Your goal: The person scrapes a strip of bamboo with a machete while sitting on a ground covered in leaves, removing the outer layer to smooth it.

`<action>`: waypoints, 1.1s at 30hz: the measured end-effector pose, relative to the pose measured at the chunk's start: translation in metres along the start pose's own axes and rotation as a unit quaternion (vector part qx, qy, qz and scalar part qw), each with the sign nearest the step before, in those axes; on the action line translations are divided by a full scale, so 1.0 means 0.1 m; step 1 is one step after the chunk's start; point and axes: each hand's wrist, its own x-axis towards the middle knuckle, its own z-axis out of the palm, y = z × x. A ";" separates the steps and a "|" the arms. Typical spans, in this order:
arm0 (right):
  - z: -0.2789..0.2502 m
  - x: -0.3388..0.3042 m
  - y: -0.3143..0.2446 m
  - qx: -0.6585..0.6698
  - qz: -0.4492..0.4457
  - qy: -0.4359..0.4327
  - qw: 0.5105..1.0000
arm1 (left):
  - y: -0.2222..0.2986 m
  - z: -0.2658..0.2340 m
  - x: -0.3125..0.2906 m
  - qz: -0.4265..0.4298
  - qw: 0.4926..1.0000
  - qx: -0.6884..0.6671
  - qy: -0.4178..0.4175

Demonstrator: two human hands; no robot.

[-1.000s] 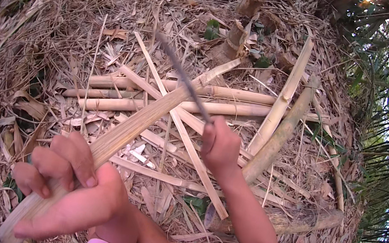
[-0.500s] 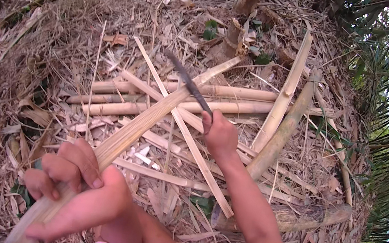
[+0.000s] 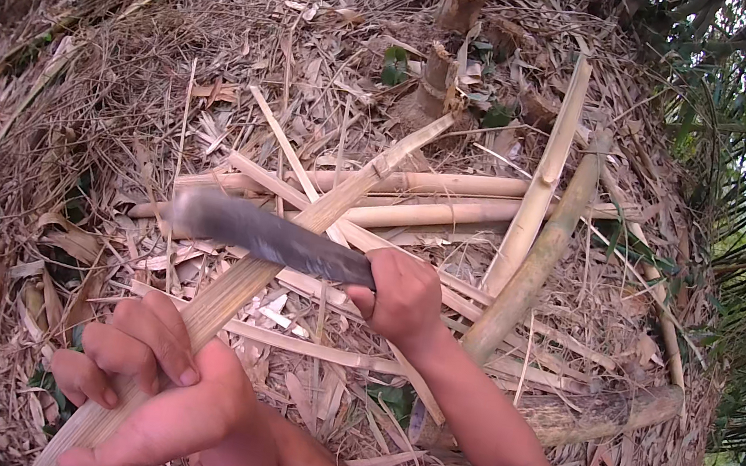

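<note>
My left hand [image 3: 198, 405], at the lower left, is closed around the near part of a long split bamboo strip [image 3: 223, 302]. The strip slants away to the upper right, its pale fibrous face showing and its far tip close to a bamboo stump. My right hand [image 3: 404, 297] grips a machete, its handle hidden in the fist. The dark machete blade [image 3: 289, 245] points left and lies across the strip's middle, a short way beyond my left hand. Motion blurs the blade's tip.
Bamboo poles [image 3: 453, 211] and thin split strips [image 3: 307, 349] lie crossed on the leaf litter beyond my hands. A thick bamboo pole [image 3: 540, 244] and a half-split piece [image 3: 541, 176] slant at the right. Cut stumps [image 3: 436, 79] rise at the far side. My bent leg [image 3: 310, 460] is below.
The machete has come down the strip toward my left hand, its blade swinging to point left and showing broader. My right hand has shifted slightly nearer and left. My left hand keeps its grip.
</note>
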 end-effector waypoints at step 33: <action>-0.02 -0.11 0.78 -0.024 0.253 -0.037 0.966 | -0.05 0.17 -0.04 0.041 0.981 0.166 0.096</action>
